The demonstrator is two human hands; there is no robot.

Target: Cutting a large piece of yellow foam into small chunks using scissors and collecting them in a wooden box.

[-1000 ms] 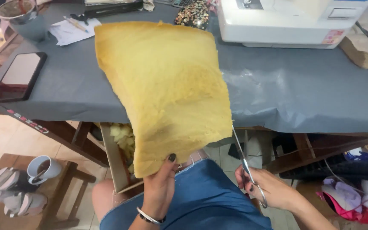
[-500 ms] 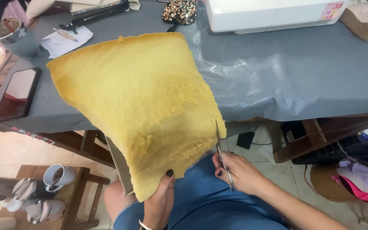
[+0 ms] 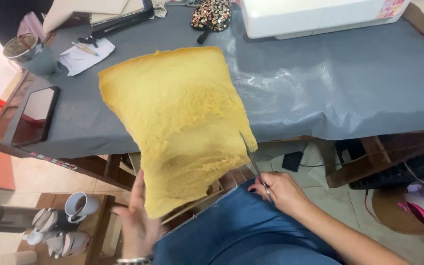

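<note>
A long table (image 3: 359, 88) under a grey cover filled the upper part of the view, with a white sewing machine (image 3: 315, 17) at its far edge, a speckled pouch (image 3: 212, 14) beside it, a grey mug (image 3: 25, 51) and a scrap of paper (image 3: 82, 56) at the far left, and a dark phone (image 3: 35, 115) lying flat near the left edge. Below the table stood a low wooden stool (image 3: 99, 216) with a white cup (image 3: 82, 203).

The yellow fabric piece (image 3: 182, 122) was the largest thing in hand — a wide, textured sheet draped from the table's near edge down toward the person's lap in blue denim (image 3: 251, 230). It looked soft and light, sagging and curling at its edges, so it would likely flop wherever it was not supported; a hold close to the cutting line would keep it taut.

The left hand (image 3: 136, 225) sat at the sheet's lower corner, fingers spread fairly wide, the palm behind the cloth — whether it pinched the edge could not be told. The right hand (image 3: 280, 191) had its fingers curled closed through the handles of the scissors (image 3: 253, 159), whose thin blades met the fabric's right edge, pointing up along it. How far apart the blades stood was too fine to tell.
</note>
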